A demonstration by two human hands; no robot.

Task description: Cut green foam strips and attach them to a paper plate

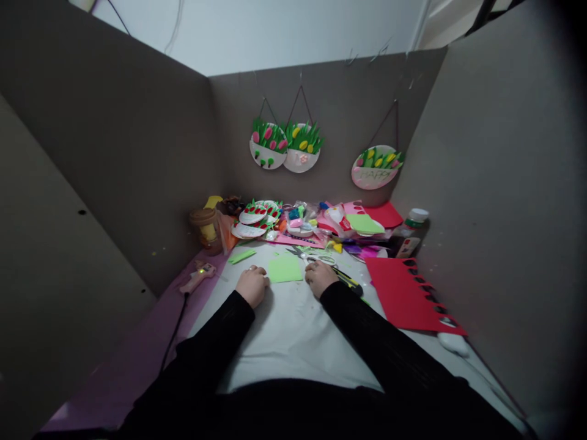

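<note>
The green paper square (285, 270) lies flat on the white table cover (293, 342), between the two hands. The left hand (252, 286) is at its left edge and the right hand (320, 278) at its right edge, both with fingers curled; whether either one pinches the paper cannot be told. Scissors (326, 260) lie just beyond the right hand.

At the far left stands a brown-lidded jar (205, 233) with a yellow patch on its side; its contents cannot be made out. At the far right is a white-capped bottle (416, 219), its contents also unclear. In the far middle, clear plastic packets (337, 217) hold coloured pieces too blurred to name.

On the far wall hang three plate pockets: the left one (268, 161) holds green grass and pink tulips, the middle one (301, 161) grass and yellow tulips, the right one (373, 178) green leaves with yellow and pink tulips.
</note>
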